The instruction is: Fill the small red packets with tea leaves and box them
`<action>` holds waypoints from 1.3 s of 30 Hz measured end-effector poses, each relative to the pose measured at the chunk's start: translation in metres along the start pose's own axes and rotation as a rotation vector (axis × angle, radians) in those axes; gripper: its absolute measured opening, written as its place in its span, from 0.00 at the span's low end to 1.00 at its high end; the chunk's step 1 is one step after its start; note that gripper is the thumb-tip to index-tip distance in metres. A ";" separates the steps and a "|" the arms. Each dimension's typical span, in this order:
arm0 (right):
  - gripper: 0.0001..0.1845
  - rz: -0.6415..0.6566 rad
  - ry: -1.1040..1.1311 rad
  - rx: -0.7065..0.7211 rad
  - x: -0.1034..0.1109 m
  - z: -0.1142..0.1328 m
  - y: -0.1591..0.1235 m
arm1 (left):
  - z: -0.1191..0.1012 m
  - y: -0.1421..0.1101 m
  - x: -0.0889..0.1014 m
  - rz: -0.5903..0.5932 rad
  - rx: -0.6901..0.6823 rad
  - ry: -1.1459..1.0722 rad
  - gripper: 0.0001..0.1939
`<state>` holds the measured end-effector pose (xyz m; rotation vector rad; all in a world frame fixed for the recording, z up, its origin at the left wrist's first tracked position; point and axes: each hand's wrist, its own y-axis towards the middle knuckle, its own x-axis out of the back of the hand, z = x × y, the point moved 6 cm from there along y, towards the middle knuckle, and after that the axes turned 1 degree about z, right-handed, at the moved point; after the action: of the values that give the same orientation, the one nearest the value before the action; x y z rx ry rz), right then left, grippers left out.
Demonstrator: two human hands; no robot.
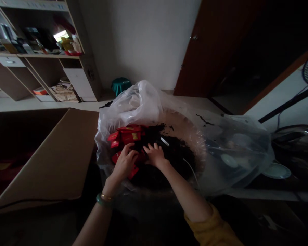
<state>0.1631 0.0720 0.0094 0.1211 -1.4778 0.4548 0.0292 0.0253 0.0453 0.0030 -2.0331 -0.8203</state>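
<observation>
Using the wide round pinkish-tan container (186, 124) as the dial: work is looking partway along; glossy red flat packets with small gold labels (129, 135) are lying heaped from 8 to 11 o'clock inside, while plenty of loose, black, shredded leaf-like material (181, 150) is filling 1 to 6 o'clock, so much is likely remaining. Can't tell if the packets are full or sealed. Left hand (126, 160) is curling its fingers over the lower packets at 8 o'clock; grip unclear. Right hand (155, 155) is resting near the centre, fingers bent and slightly spread, touching the packet edge and dark material; can't tell if it's pinching anything. A thin white flat strip (165, 141) is lying at 1 o'clock, a slim white curved strand (191, 167) at 4. Crumpled translucent plastic sheeting (143, 99) is lining the container, bunching up at 11 o'clock. A stiff brown cardboard box (51, 153) is standing outside at 9, dim red items (1, 166) showing inside. A clear, wrinkled plastic bag (241, 147) is spreading out at 3.
</observation>
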 end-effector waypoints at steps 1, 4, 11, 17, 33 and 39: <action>0.41 0.039 -0.026 0.026 -0.002 0.005 0.004 | -0.001 0.000 0.003 -0.016 -0.020 0.034 0.06; 0.28 0.086 -0.084 0.094 -0.002 0.014 0.007 | -0.006 -0.001 0.010 -0.072 -0.052 0.145 0.07; 0.13 0.068 -0.047 0.120 0.005 0.009 -0.002 | -0.013 0.001 0.018 -0.028 -0.129 0.194 0.08; 0.16 0.037 0.003 0.110 0.001 0.003 0.001 | 0.003 0.000 0.022 0.117 -0.079 0.087 0.11; 0.15 -0.236 0.764 0.299 0.092 0.007 -0.030 | -0.031 0.017 0.004 0.225 -0.182 0.144 0.06; 0.12 -0.404 0.755 0.244 0.087 -0.006 -0.026 | -0.030 0.015 0.010 0.201 -0.196 0.163 0.08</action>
<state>0.1806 0.0699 0.0988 0.3882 -0.6288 0.2970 0.0503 0.0179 0.0719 -0.2336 -1.7612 -0.8590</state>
